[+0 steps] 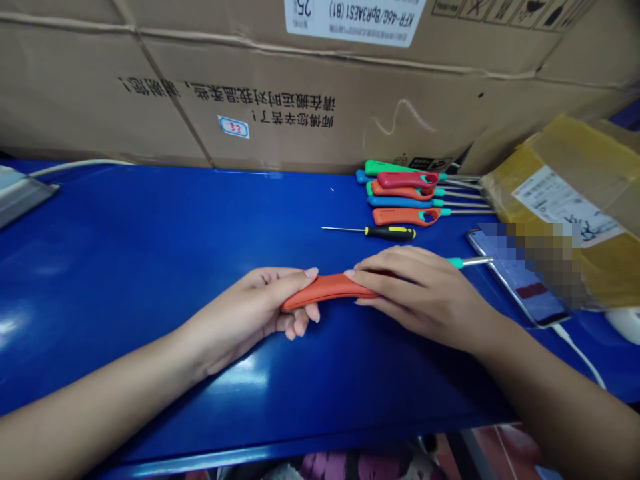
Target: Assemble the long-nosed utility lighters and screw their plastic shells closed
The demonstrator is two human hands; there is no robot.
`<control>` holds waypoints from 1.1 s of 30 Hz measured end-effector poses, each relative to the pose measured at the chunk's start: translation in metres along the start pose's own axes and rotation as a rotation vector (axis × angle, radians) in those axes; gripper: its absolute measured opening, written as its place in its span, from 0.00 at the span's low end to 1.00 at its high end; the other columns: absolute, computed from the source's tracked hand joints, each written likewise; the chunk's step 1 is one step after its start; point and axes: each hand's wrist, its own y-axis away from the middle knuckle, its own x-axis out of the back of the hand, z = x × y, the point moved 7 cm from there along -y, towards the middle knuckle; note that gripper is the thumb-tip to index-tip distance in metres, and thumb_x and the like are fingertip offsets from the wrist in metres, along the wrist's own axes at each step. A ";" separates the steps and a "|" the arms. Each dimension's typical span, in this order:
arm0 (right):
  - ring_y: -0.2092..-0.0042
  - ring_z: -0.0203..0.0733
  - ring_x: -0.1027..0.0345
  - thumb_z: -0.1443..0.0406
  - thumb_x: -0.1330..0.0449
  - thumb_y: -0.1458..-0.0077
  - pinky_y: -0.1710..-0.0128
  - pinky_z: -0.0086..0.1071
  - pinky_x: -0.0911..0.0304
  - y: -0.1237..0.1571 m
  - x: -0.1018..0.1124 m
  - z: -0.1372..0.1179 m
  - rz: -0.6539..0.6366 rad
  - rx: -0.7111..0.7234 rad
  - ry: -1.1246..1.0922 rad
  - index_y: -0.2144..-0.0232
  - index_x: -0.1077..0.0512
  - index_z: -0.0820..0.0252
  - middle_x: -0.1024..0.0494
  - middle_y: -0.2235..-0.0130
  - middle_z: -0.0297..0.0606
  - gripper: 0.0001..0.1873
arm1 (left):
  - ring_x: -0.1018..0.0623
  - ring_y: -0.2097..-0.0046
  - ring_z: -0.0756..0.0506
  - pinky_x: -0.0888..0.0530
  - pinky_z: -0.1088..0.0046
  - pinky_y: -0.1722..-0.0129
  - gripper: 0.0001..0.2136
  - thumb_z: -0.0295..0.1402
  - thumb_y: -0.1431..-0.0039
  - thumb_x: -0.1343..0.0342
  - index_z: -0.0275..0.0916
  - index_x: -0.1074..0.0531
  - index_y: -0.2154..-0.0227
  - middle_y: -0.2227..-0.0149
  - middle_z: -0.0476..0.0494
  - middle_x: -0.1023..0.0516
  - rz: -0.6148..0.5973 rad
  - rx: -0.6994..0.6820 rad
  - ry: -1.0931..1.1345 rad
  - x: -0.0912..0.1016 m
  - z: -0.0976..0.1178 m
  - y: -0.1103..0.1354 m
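Note:
Both of my hands hold one orange long-necked lighter (333, 288) level above the blue table. My left hand (263, 300) grips its butt end, thumb on top and fingers curled beneath. Around the trigger end wraps my right hand (425, 290), its fingers hiding the trigger part. The lighter's teal collar and metal tube (475, 261) stick out to the right beyond that hand. Behind the hands lies a screwdriver (393, 232) with a black and yellow handle. A pile of similar lighters (405, 217) in orange, red, blue and green lies farther back.
A large cardboard box (250, 100) stands along the back of the blue table (150, 247). At the right, a taped parcel (560, 173) sits beside a phone (530, 287) with a white cable (583, 357). Part of a grey object (25, 197) shows at the left edge.

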 end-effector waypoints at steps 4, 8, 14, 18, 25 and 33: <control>0.53 0.41 0.23 0.65 0.41 0.34 0.52 0.34 0.30 0.002 0.004 0.003 0.074 -0.065 -0.023 0.50 0.26 0.61 0.17 0.53 0.42 0.12 | 0.18 0.62 0.47 0.19 0.72 0.62 0.16 0.42 0.36 0.40 0.36 0.21 0.54 0.58 0.39 0.17 0.176 -0.453 -0.386 0.009 0.032 0.011; 0.53 0.39 0.22 0.65 0.41 0.35 0.51 0.31 0.29 0.003 0.005 0.008 0.097 -0.126 -0.112 0.50 0.26 0.59 0.17 0.54 0.41 0.12 | 0.20 0.52 0.50 0.24 0.77 0.48 0.10 0.28 0.40 0.34 0.36 0.20 0.55 0.55 0.43 0.18 0.290 -0.887 -0.822 0.000 0.054 0.035; 0.56 0.41 0.23 0.64 0.40 0.35 0.55 0.33 0.29 0.000 -0.006 0.001 0.115 -0.114 -0.196 0.55 0.26 0.63 0.17 0.57 0.42 0.09 | 0.19 0.54 0.51 0.25 0.82 0.48 0.10 0.25 0.38 0.36 0.32 0.22 0.55 0.56 0.42 0.17 0.231 -0.989 -0.916 -0.012 0.049 0.041; 0.63 0.42 0.24 0.63 0.43 0.33 0.64 0.34 0.31 0.000 -0.014 -0.002 0.099 -0.156 -0.162 0.58 0.26 0.63 0.19 0.62 0.41 0.09 | 0.18 0.58 0.52 0.24 0.84 0.53 0.08 0.27 0.38 0.37 0.32 0.21 0.56 0.59 0.43 0.16 0.258 -0.983 -0.887 -0.014 0.046 0.041; 0.56 0.38 0.22 0.64 0.38 0.36 0.55 0.28 0.30 0.000 -0.003 0.011 0.176 -0.169 -0.274 0.55 0.24 0.61 0.17 0.57 0.39 0.08 | 0.17 0.61 0.52 0.23 0.84 0.56 0.08 0.28 0.41 0.34 0.33 0.19 0.59 0.61 0.44 0.15 0.291 -0.928 -0.828 0.000 0.049 0.035; 0.61 0.40 0.24 0.68 0.42 0.34 0.60 0.33 0.30 0.005 -0.003 0.026 0.126 -0.188 -0.276 0.62 0.27 0.60 0.20 0.62 0.40 0.04 | 0.16 0.60 0.51 0.23 0.82 0.54 0.08 0.28 0.42 0.33 0.33 0.18 0.59 0.60 0.42 0.14 0.295 -0.938 -0.845 0.008 0.050 0.031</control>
